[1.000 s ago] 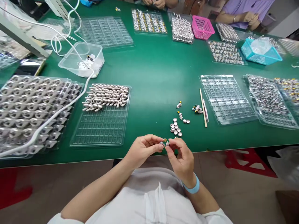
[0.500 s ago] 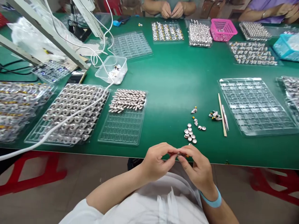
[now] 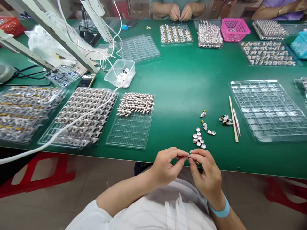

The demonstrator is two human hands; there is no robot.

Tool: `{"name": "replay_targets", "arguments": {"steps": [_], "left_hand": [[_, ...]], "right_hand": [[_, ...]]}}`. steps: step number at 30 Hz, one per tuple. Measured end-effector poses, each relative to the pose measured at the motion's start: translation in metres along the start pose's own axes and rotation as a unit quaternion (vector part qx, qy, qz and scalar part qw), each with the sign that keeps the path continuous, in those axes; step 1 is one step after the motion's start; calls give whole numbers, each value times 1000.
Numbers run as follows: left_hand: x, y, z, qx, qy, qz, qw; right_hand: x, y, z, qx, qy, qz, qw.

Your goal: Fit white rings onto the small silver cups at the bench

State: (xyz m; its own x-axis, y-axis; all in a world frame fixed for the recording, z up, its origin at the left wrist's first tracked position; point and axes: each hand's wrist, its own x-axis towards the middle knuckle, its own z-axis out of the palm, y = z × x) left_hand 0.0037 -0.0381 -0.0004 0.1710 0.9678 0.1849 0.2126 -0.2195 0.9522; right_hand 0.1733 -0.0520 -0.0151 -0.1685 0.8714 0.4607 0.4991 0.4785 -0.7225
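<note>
Just over the table's near edge, my left hand (image 3: 168, 164) and my right hand (image 3: 206, 172) meet at the fingertips. Between them they pinch a small earbud part (image 3: 189, 156), mostly covered by the fingers. A bit of yellow shows under my right fingers. Beyond the hands lies a cluster of small round silver-rimmed caps (image 3: 198, 137). Around it are loose white earbud pieces with yellow tabs (image 3: 205, 126) and a small pile of similar pieces (image 3: 225, 119). A wooden stick (image 3: 233, 119) and tweezers (image 3: 236, 122) lie side by side to the right.
Left of my hands are a half-filled clear tray of stem parts (image 3: 127, 132), a tray of shells (image 3: 81, 118) and a white cable (image 3: 79, 120). A clear tray (image 3: 266, 111) lies right. Behind stand a plastic tub (image 3: 130, 76) and pink basket (image 3: 235, 30). Co-workers sit opposite.
The view has shifted slightly, so the table things sit further right. My hands stay together at the part, with the right fingers slightly more raised and spread.
</note>
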Motion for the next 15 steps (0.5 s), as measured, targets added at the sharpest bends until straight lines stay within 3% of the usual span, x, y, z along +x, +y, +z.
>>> {"name": "replay_targets", "arguments": {"steps": [4,8,11,15], "left_hand": [[2,2,-3,-13,-21,-26,999],[5,3,-9,-28,-48,-61,997],[7,2,-10,-32,-61,-56,996],[7,3,-8,-16,-66,-23,997]], "right_hand": [[2,-3,-2,40,-19,48,998],[4,-8,-8,150,-50,161,974],[3,-10,-8,194,-62,219,954],[0,-9,-5,196,-56,237,950]]}}
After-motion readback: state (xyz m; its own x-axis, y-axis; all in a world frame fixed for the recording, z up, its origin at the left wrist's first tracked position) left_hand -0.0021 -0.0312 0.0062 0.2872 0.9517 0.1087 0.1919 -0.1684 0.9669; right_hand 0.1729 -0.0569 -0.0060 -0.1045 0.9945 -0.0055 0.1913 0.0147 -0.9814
